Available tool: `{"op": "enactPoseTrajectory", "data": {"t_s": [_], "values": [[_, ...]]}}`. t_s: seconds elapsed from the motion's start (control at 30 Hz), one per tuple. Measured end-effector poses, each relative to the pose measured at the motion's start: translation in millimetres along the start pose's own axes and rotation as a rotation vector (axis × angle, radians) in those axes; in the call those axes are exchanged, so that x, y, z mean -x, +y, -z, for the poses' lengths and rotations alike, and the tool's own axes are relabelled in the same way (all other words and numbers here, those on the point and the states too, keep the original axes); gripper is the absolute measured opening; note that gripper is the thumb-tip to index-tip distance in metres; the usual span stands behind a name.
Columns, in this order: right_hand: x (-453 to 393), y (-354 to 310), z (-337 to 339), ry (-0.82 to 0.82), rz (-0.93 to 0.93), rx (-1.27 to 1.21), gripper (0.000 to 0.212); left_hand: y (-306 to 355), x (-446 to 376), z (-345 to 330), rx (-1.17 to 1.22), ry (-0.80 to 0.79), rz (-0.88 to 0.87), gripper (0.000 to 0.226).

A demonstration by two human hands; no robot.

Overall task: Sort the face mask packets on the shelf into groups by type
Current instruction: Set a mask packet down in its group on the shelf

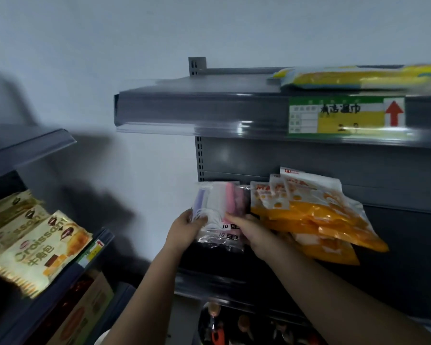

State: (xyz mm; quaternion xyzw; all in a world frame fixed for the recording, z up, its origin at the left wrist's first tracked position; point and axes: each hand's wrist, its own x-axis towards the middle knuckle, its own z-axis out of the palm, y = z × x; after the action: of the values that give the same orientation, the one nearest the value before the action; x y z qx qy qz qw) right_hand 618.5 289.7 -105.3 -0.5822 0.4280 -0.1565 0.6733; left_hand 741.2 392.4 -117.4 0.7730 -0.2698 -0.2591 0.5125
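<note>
Your left hand (186,226) and right hand (249,231) both grip the clear packets (218,210), fingers curled on the lower edges. Stack stands upright at shelf (234,282) left end; orange packets (316,215) lie touching, just right of your right hand.

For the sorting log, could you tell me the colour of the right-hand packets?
Orange and white packets, head view.
</note>
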Motion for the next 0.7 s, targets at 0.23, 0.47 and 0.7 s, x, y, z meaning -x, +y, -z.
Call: {"op": "enactPoseTrajectory", "data": {"t_s": [0.23, 0.47, 0.7], "values": [[-11, 1, -7, 0.044, -0.051, 0.049, 0.083, -5, 5, 7, 0.063, -0.049, 0.064, 0.073], [-1, 22, -9, 0.067, 0.096, 0.064, 0.056, -17, 26, 11, 0.075, 0.014, -0.107, 0.066], [30, 15, -1, 0.047, 0.392, 0.133, 0.073, -2, 43, 9, 0.180, 0.007, -0.316, 0.075]]}}
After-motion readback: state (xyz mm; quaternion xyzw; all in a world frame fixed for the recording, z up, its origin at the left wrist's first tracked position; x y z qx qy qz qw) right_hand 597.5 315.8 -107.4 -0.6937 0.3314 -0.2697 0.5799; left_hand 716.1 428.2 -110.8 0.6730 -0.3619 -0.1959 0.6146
